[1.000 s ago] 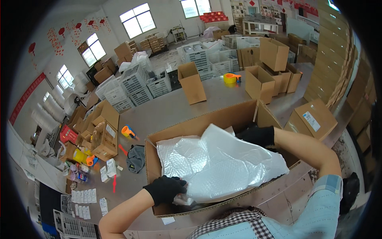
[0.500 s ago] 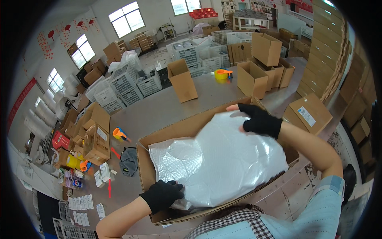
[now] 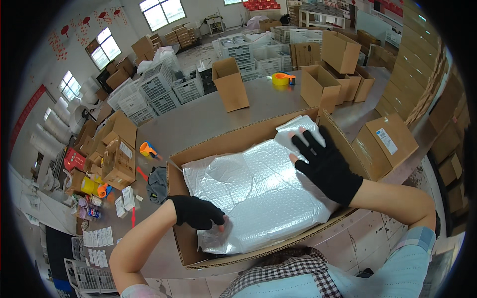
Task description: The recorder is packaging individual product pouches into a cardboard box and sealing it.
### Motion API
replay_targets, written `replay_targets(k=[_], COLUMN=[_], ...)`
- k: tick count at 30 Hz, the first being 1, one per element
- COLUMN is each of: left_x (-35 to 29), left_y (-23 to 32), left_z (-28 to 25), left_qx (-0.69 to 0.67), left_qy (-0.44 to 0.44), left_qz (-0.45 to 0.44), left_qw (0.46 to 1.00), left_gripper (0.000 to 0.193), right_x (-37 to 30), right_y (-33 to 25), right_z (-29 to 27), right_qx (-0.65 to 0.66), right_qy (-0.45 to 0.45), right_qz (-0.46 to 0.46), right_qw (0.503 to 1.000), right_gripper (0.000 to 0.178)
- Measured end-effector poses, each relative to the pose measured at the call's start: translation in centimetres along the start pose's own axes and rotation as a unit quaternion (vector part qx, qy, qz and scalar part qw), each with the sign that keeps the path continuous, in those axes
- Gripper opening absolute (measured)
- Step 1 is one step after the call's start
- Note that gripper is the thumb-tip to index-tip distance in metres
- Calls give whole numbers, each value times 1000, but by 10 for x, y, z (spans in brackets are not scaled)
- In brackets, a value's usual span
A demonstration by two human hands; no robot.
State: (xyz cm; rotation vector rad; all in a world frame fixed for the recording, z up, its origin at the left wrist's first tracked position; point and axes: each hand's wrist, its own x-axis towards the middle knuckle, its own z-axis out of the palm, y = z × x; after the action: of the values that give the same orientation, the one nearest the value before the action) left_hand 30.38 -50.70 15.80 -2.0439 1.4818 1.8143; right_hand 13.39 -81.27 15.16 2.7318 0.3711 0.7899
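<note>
Silvery-white bubble wrap (image 3: 248,184) lies spread inside a long open cardboard box (image 3: 218,144), covering most of what is under it. My right hand (image 3: 325,166), in a black fingerless glove, rests on the wrap at the box's right end, fingers spread. At the near left part of the box, my left hand (image 3: 198,212), gloved the same way, has its fingers bent down and pressed together on the wrap. A folded-over flap of wrap (image 3: 297,126) sits by the far right corner. The contents beneath are hidden.
The box stands on a grey table (image 3: 184,131). A small open carton (image 3: 230,87), a yellow tape roll (image 3: 280,79) and more open cartons (image 3: 320,84) stand beyond it. A labelled carton (image 3: 385,144) is at right. Left are an orange tape dispenser (image 3: 148,149) and grey cloth (image 3: 157,185).
The wrap has gone from a raised, loose sheet to lying flatter in the box. My right hand has come down onto it with fingers spread; my left hand has shifted up slightly.
</note>
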Motion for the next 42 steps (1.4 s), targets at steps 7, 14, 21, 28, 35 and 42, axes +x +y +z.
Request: replay_targets(k=[7,14,21,28,35,42], left_x=[35,66,64,131,182,194], left_y=[63,64,57,125,115,96], left_z=[16,23,-10,-24,-1,12], left_qx=[263,297,158,306,288,263], left_qy=[255,176,279,440,412,429], left_qz=[-45,-101,-20,215,204,194], left_qw=[929,933,947,816,840,842], left_gripper=[107,125,84,89,97,92], right_x=[-7,-3,-16,-113,-104,-65], right_y=[21,8,71,106,36,1], right_z=[31,35,-32,24,54,52], right_qx=[224,191,506,648,778,454], right_qy=[-521,-565,-108,176,133,-70], right_qz=[12,10,48,322,256,59], right_qw=[824,803,855,667,558,886], right_gripper=[116,120,63,55,74,72])
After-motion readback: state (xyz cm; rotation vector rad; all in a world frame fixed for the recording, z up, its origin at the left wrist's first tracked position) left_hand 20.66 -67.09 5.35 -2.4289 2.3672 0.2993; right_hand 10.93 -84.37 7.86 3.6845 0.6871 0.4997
